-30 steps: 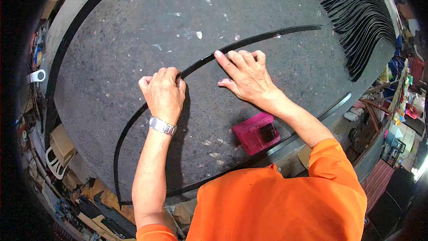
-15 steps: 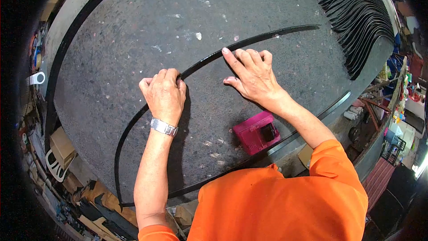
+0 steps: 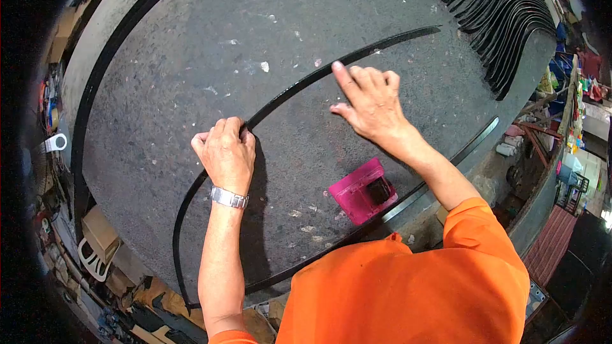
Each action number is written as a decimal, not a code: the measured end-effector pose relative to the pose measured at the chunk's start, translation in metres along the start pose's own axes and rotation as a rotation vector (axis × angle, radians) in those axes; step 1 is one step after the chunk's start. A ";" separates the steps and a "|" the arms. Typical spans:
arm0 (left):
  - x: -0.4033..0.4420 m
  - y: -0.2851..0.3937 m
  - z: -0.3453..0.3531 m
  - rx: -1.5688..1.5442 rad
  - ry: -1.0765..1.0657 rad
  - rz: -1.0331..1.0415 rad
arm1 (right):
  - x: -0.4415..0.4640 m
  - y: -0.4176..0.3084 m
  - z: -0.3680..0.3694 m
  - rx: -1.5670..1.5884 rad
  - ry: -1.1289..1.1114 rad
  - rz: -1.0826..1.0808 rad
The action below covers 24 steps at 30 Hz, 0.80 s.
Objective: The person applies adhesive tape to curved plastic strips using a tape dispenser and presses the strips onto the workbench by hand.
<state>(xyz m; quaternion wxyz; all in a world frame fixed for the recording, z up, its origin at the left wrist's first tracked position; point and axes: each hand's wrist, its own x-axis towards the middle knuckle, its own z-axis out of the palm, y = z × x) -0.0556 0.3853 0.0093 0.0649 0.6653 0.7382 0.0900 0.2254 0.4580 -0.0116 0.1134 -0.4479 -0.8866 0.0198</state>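
Note:
A long black strip (image 3: 295, 88) curves across the dark speckled tabletop (image 3: 319, 146). My left hand (image 3: 226, 150), with a metal watch on the wrist, is closed round the strip near its middle. Up and to the right, my right hand (image 3: 373, 102) has its index finger stretched out, the tip touching the strip's edge; its other fingers are partly bent and the thumb stands apart. Nothing is held in it. Below that hand sits a pink container (image 3: 363, 191) with a dark opening holding something dark.
Many black strips (image 3: 503, 19) lie side by side at the upper right. Another black band (image 3: 108, 57) runs along the table's left edge. Beyond the lower left edge are a cardboard box (image 3: 100, 229) and a white plastic piece (image 3: 94, 260).
My right index finger has slid along the strip to the upper right, away from my left hand. My left hand stays closed on the strip. The view has shifted slightly.

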 end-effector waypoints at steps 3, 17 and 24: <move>-0.002 -0.003 -0.001 0.026 0.009 0.026 | -0.012 0.014 -0.004 -0.025 -0.025 0.092; 0.002 0.000 0.000 0.047 -0.022 0.091 | -0.082 0.085 -0.040 -0.043 0.167 0.356; 0.003 0.002 -0.003 0.071 -0.093 0.002 | -0.046 0.102 -0.023 -0.045 0.232 0.332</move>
